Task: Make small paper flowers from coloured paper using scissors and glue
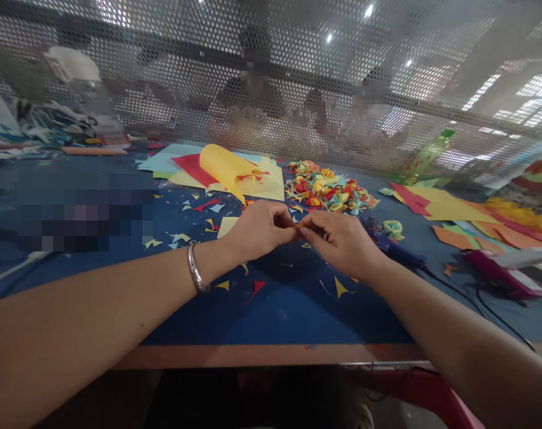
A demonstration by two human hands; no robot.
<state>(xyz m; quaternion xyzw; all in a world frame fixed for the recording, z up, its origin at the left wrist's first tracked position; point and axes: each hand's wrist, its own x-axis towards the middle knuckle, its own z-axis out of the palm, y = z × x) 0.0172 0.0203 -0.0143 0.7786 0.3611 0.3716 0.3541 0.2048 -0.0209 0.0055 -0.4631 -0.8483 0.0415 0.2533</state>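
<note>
My left hand and my right hand meet over the middle of the table. Fingertips of both hands pinch a tiny orange piece, which looks like paper and is mostly hidden. A silver bangle circles my left wrist. Just beyond my hands lies a heap of small folded paper pieces in red, yellow, orange and pale blue. A curled yellow sheet rests on flat coloured sheets behind my left hand. Pointed paper scraps are scattered around both hands.
Beside my right forearm lies a blue corded tool; a purple device is farther right. Coloured sheets and a green-capped bottle stand right. A clear bottle stands back left. A perforated metal screen closes the table's far side.
</note>
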